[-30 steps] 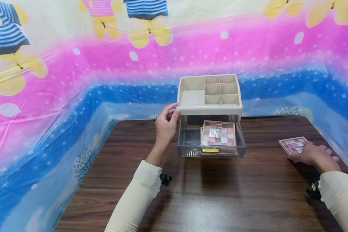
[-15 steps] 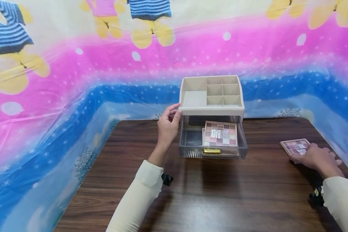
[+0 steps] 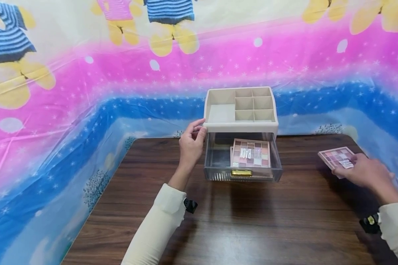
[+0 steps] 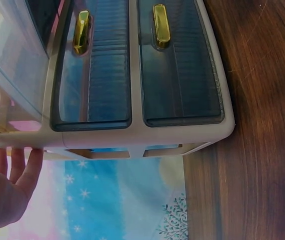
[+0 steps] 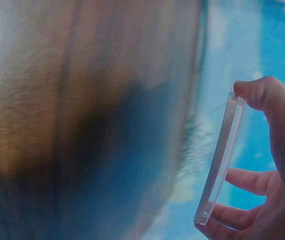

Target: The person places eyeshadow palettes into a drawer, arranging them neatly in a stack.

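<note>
A cream makeup organizer [image 3: 240,127] stands at the back of the table with its clear top drawer [image 3: 215,154] pulled out. In that drawer lie eyeshadow palettes [image 3: 251,152], one overlapping another. My left hand [image 3: 191,143] touches the organizer's upper left side with fairly straight fingers; the left wrist view shows fingertips [image 4: 17,162] against the side frame. Over the table's right side, my right hand [image 3: 368,171] pinches another eyeshadow palette [image 3: 335,158] by its edges. The right wrist view shows this palette [image 5: 220,155] edge-on between thumb and fingers, held above the tabletop.
Lower drawers [image 4: 180,85] with gold handles are closed below the pulled-out one. Divided compartments [image 3: 254,105] form the organizer's top. A printed cloth [image 3: 146,84] hangs behind and beside the dark wooden table [image 3: 146,173].
My right hand has raised the palette off the table, with the forearm shifting slightly right. My left hand keeps its place on the organizer.
</note>
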A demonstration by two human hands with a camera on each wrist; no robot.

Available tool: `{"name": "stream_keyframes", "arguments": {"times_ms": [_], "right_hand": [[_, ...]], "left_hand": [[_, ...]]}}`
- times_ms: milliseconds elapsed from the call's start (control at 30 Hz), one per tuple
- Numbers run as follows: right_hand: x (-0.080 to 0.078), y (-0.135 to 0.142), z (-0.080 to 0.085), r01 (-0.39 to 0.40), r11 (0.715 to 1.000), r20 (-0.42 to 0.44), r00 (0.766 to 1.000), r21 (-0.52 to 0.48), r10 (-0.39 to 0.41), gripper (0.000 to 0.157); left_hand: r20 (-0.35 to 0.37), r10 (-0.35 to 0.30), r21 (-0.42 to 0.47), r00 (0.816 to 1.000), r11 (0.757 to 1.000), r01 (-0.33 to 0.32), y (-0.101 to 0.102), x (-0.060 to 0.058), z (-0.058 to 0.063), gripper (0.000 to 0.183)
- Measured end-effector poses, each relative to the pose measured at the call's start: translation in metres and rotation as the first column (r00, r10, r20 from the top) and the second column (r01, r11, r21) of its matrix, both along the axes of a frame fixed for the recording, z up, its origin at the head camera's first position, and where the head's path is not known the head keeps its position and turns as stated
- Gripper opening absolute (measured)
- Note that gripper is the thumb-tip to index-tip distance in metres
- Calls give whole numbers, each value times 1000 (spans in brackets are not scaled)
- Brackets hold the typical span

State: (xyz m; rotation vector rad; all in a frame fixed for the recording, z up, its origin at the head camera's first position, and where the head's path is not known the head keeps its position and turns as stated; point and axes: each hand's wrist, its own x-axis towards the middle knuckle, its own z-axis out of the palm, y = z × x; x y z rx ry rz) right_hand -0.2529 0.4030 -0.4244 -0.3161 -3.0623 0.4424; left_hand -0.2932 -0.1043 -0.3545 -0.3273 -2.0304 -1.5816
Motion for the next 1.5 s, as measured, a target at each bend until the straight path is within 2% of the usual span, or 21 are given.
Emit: {"name": "stream_keyframes", "arguments": {"times_ms": [100, 333, 600, 733, 800, 1000, 1133, 1333, 1500], "right_hand": [[3, -3, 16, -87, 996, -43, 995, -8, 87, 103], [10, -29, 58, -270, 962, -117, 957, -37, 264, 93], [25, -63, 100, -334, 938, -167, 934, -89, 317, 93], [35, -82, 115, -383, 917, -211, 911, -109, 355, 92], [41, -92, 122, -415, 904, -234, 894, -105, 383, 90], [51, -119, 143, -524, 850, -306, 820, -59, 484, 86], [51, -135, 153, -577, 815, -295, 787, -41, 542, 84], [50, -160, 164, -632, 774, -246, 757, -41, 605, 83], [47, -181, 166, -693, 721, -232, 703, -13, 672, 78]], "left_hand": [[-8, -2, 3, 1000, 1000, 2, 0, 0, 0, 29], [0, -1, 0, 1000, 1000, 1, 0, -1, 0, 30], [-2, 4, 9, 1000, 1000, -4, 0, -1, 0, 29], [-7, 2, 18, 1000, 1000, -2, 1, 0, 1, 28], [-4, 8, 21, 1000, 1000, -8, 1, 0, 1, 28], [19, 39, 26, 999, 999, -39, 6, 1, 3, 29], [32, 47, 28, 998, 998, -48, 6, 1, 3, 30], [18, 31, 19, 999, 999, -32, 3, 0, 1, 29], [2, 19, 4, 1000, 1000, -19, 1, 1, 0, 28]]}}
